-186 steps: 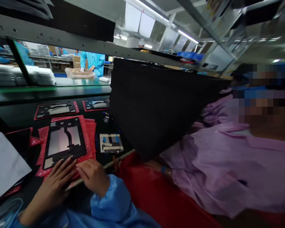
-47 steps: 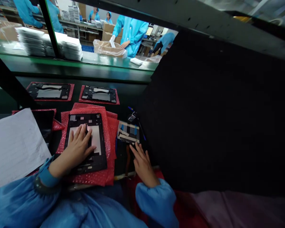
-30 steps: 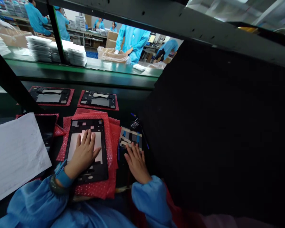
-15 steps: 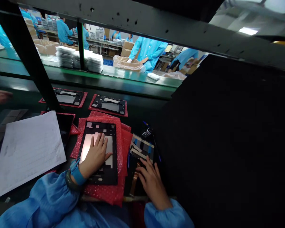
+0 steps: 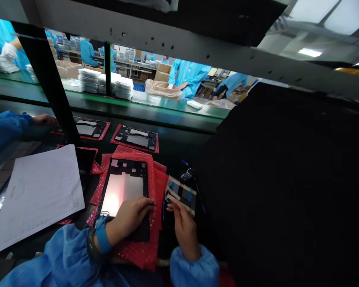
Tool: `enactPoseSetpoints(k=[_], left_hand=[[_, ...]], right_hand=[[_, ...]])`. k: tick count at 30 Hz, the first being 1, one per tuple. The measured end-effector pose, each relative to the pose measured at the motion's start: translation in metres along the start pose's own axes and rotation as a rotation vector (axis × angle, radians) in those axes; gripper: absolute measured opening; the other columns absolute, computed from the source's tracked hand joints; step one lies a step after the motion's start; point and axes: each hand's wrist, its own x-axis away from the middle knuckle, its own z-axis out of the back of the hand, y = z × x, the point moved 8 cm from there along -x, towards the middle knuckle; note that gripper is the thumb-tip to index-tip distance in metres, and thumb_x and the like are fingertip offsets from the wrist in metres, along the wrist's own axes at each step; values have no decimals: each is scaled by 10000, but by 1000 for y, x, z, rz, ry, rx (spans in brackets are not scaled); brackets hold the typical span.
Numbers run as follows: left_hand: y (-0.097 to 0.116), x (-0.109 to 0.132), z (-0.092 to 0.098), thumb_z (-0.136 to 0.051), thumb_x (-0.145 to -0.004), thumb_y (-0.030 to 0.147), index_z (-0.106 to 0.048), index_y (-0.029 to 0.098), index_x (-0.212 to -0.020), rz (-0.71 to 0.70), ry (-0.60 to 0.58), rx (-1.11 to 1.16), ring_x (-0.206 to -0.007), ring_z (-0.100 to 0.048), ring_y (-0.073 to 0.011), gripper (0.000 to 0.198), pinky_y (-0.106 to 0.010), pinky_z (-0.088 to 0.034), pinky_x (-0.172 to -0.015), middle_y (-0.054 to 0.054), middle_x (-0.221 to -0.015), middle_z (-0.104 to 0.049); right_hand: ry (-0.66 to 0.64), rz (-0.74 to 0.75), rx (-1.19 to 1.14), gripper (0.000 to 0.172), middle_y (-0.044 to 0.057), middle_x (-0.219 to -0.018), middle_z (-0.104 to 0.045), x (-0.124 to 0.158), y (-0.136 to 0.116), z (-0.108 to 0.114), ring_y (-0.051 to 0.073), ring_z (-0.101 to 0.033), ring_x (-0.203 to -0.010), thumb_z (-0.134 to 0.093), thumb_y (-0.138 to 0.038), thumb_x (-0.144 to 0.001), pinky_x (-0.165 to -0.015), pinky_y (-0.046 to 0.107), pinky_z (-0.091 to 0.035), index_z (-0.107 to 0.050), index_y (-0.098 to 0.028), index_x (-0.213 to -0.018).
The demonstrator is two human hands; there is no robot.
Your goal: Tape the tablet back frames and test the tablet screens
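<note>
My left hand (image 5: 128, 217) lies at the lower edge of a black frame panel (image 5: 131, 169) with a glossy silver centre, its fingertips at the panel's right side. The panel rests on a stack of red bubble wrap (image 5: 158, 187). My right hand (image 5: 182, 225) is just below a taped sheet with blue and beige strips (image 5: 181, 195), its fingertips close to it. Between my two hands a thin dark item shows, too small to name. A small black clip-like object (image 5: 187, 174) lies beyond the sheet.
A white printed paper sheet (image 5: 37, 195) lies to my left. Two more frame panels on red wrap (image 5: 136, 138) stand further on. A tall black board (image 5: 287, 179) fills the right. Beyond a green-edged belt (image 5: 137, 109), white stacks stand. A co-worker's blue sleeve (image 5: 6, 127) reaches in at left.
My left hand has slid from the panel's middle down to its lower edge. My right hand has come closer to the taped sheet. The view has swung, bringing a co-worker's arm in at left.
</note>
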Motion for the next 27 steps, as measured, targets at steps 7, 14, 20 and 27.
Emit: enactPoseSetpoints(k=[7,14,20,27], left_hand=[[-6,-4,0,-456,-906,326,-700,175,-868,118,52,136,-746,-648,-194,289,-278,-484,-681,-69,-808,-719],[-18,-9,-5,-449,-891,391,-657,152,-800,213,93,363,-648,-618,-169,330,-256,-466,-608,-53,-704,-686],[-22,-10,-5,-473,-874,367,-656,145,-876,235,126,464,-661,-639,-163,287,-258,-496,-631,-46,-728,-695],[-28,-7,-7,-504,-863,338,-655,161,-948,259,112,515,-711,-637,-155,247,-270,-513,-693,-28,-775,-701]], right_hand=[[-69,138,17,286,55,-1009,-714,0,-13,-21,154,-693,-902,-370,-244,-957,-762,230,-567,-597,-201,-1126],[-64,258,136,313,34,-1028,-703,8,-21,-26,143,-682,-926,-383,-202,-950,-772,228,-558,-553,-230,-1212],[32,285,282,381,49,-991,-696,17,-22,-30,179,-671,-848,-419,-186,-932,-748,301,-547,-518,-245,-1295],[42,265,332,431,59,-918,-700,20,-30,-35,177,-649,-795,-417,-136,-921,-755,319,-510,-494,-227,-1335]])
